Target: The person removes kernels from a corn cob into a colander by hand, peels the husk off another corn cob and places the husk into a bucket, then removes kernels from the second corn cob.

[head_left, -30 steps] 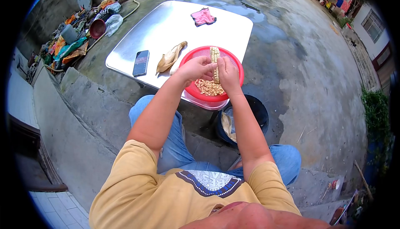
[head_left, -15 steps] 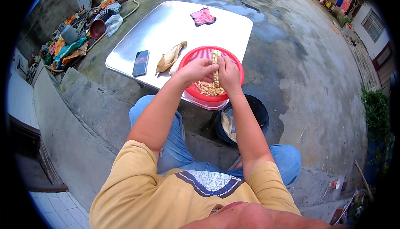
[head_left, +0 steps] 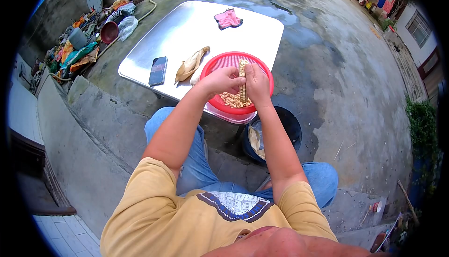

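Observation:
A corn cob (head_left: 242,86) stands nearly upright between my hands, over a red plastic basket (head_left: 211,65). My right hand (head_left: 257,86) grips the cob from its right side, thumb pointing up along it. From the left, my left hand (head_left: 225,81) presses closed fingers against the cob's middle. Loose corn kernels (head_left: 231,99) lie in the bottom of the basket. Left of the basket, a dry husked ear of corn (head_left: 191,65) rests on the shiny metal table (head_left: 163,37), with a pale cob partly hidden behind my left wrist.
A phone (head_left: 158,71) lies at the table's left edge, and a pink cloth (head_left: 228,18) towards its far side. Below the table's right front corner stands a dark bucket (head_left: 292,128) holding husks (head_left: 255,140). Piled clutter (head_left: 84,46) lines the wall at left.
My left fingers have shifted slightly on the cob, and the cob has turned or tilted a little. Everything else stays in place.

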Motion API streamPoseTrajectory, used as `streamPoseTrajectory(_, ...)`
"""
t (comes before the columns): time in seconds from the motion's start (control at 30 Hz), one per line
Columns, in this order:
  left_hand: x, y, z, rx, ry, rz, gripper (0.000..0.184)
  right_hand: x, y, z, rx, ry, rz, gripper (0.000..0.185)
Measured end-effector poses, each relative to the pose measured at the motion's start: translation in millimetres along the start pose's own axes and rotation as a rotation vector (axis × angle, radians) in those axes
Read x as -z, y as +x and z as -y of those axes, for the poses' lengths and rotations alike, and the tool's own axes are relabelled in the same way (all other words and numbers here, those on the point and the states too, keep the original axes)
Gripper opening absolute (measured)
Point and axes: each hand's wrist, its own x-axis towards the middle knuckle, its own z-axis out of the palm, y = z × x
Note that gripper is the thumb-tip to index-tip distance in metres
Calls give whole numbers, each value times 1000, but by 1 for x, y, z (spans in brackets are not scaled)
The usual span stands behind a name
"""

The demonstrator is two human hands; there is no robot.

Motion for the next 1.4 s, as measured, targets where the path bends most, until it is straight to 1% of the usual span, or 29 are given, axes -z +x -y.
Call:
streamPoseTrajectory(0.37,-4,-1,2,-5,-24,-22,39,-3,-1,-4,-8,12,-48,39)
streamPoseTrajectory(0.5,-4,-1,-1,5,97,-33,37,3,-1,8,9,105,-52,39)
streamPoseTrajectory(0.57,-5,0,-2,-10,167,-34,36,1,1,1,14,100,-52,39)
streamPoseTrajectory(0.8,-6,0,0,-33,197,-34,35,-4,2,-9,-9,36,-71,40)
streamPoseTrajectory(0.87,-6,0,0,-31,213,-45,36,-6,1,-8,20,94,-97,41)
streamPoseTrajectory(0.9,-4,3,4,-36,286,-65,37,-7,1,-7,35,123,-110,41)
streamPoseTrajectory(0.97,-2,11,13,-44,431,-104,39,-3,1,-4,-1,83,-43,41)
streamPoseTrajectory(1.0,-3,11,12,-71,448,-106,40,-2,1,-3,-19,63,-10,41)
streamPoseTrajectory(1.07,-5,9,11,-125,481,-109,41,-3,0,-3,-7,87,-22,40)
streamPoseTrajectory(1.3,-5,6,11,-158,458,-97,41,-8,0,-10,0,-26,-74,40)
streamPoseTrajectory(1.4,-5,5,11,-159,411,-89,42,-9,0,-14,-33,-23,-71,39)
